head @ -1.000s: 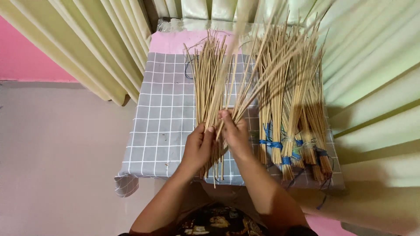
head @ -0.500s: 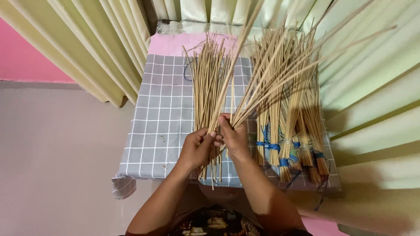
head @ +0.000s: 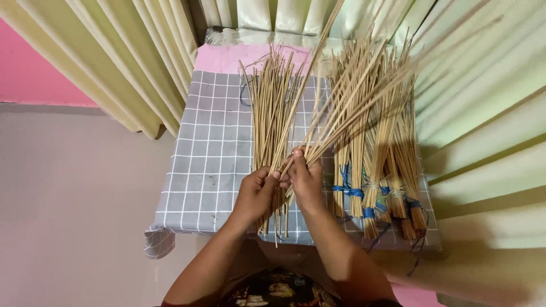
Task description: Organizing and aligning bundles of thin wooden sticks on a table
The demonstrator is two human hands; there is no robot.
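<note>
Both forearms are bare, with no sleeves, watch or rings showing on the left hand (head: 256, 193) or right hand (head: 307, 181). A dark patterned garment (head: 281, 290) covers the lap.

Looks like a room in a home used for handcraft: long pale-yellow pleated curtains (head: 114, 62) hanging to a plain beige floor (head: 68, 199), pink painted wall (head: 34, 68) behind, small table under a grey white-checked cloth (head: 210, 153), its right edge stacked with blue-tied bundles of thin tan sticks (head: 381, 170).

Thin tan sticks (head: 272, 113), loosely fanned
</note>
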